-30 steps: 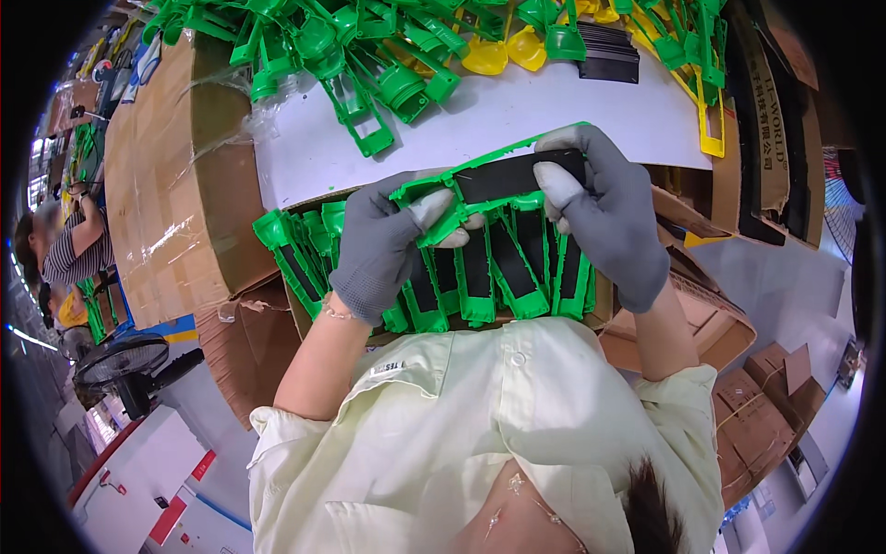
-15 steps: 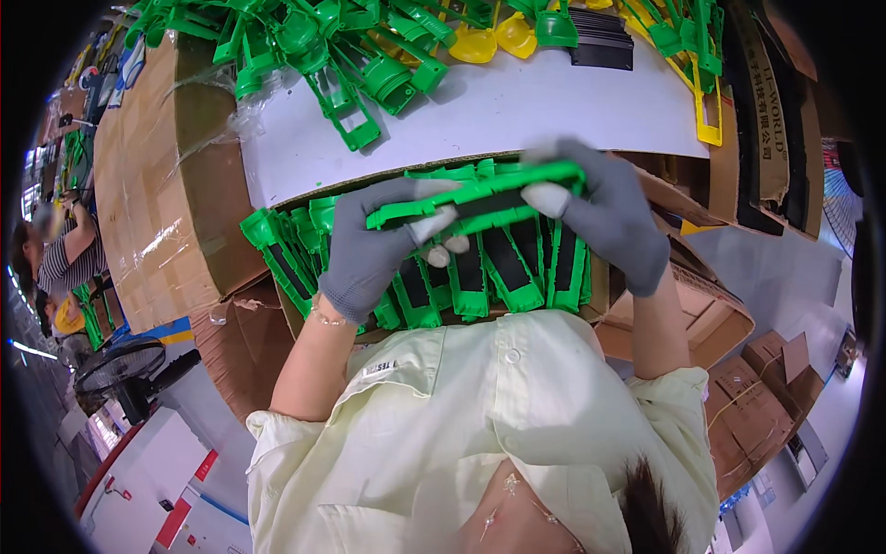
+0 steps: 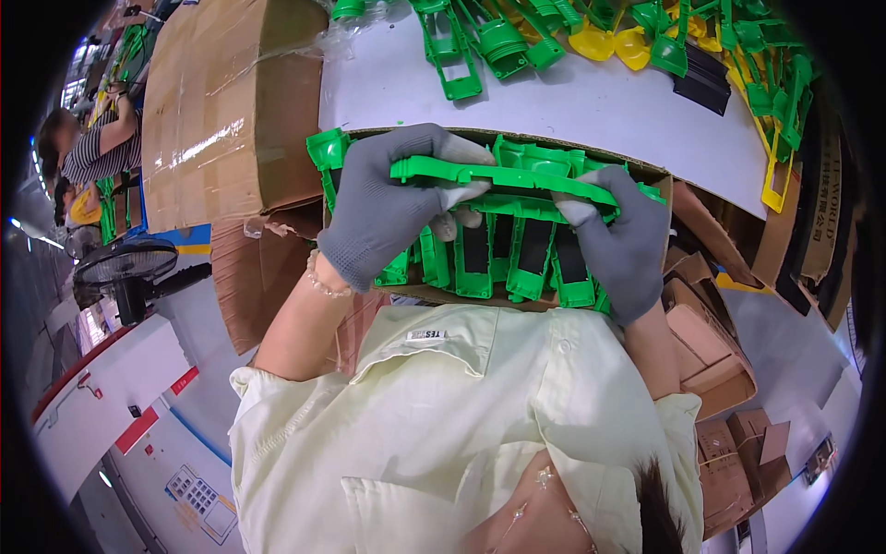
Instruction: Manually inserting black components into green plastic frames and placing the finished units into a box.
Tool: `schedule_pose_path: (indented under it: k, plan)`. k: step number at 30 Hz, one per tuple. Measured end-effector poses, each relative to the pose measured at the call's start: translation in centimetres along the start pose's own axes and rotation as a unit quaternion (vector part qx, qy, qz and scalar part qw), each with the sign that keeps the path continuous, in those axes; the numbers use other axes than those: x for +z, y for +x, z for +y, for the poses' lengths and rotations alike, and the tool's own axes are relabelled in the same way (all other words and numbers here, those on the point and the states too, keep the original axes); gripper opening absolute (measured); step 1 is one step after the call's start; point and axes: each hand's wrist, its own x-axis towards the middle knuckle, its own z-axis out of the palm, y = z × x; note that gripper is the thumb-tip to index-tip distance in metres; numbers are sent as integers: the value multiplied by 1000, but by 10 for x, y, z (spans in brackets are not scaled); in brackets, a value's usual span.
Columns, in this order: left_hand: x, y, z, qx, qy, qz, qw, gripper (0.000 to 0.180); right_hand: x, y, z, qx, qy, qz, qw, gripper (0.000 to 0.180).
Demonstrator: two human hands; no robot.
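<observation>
Both my hands, in grey gloves with pale fingertips, hold one long green plastic part level above a carton. My left hand pinches its left end between thumb and fingers. Its right end is gripped by my right hand. The part is seen nearly edge-on, so its broad faces are hidden. Beneath it, the open carton holds several similar green parts with black strips, standing side by side and leaning slightly. My hands cover some of them.
Beyond the carton, a white tabletop bears a pile of green pieces, yellow pieces and a black stack. A tall taped box stands left, near a fan. More cartons lie right. A co-worker sits far left.
The view has turned, so the table and boxes appear farther right. The green part has gone from slanted, with its dark inner side showing, to nearly level and edge-on. Both hands still grip it.
</observation>
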Motion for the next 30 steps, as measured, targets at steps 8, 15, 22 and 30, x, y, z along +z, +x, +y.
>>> schedule_pose_path:
  k: [8, 15, 22, 30]
  plan:
    - [-107, -8, 25, -99, 153, -81, 980, 18, -24, 10, 2, 113, 170, -92, 975, 60]
    - [-102, 33, -5, -67, 493, -118, 859, 33, -48, 20, 28, 96, 136, -46, 985, 59]
    - [-83, 124, 18, 72, 414, 134, 898, 41, -117, 65, 88, 7, -157, 157, 975, 27]
    - [-88, 231, -17, 164, 432, 298, 836, 80, -145, 108, 112, -84, -335, 110, 932, 25]
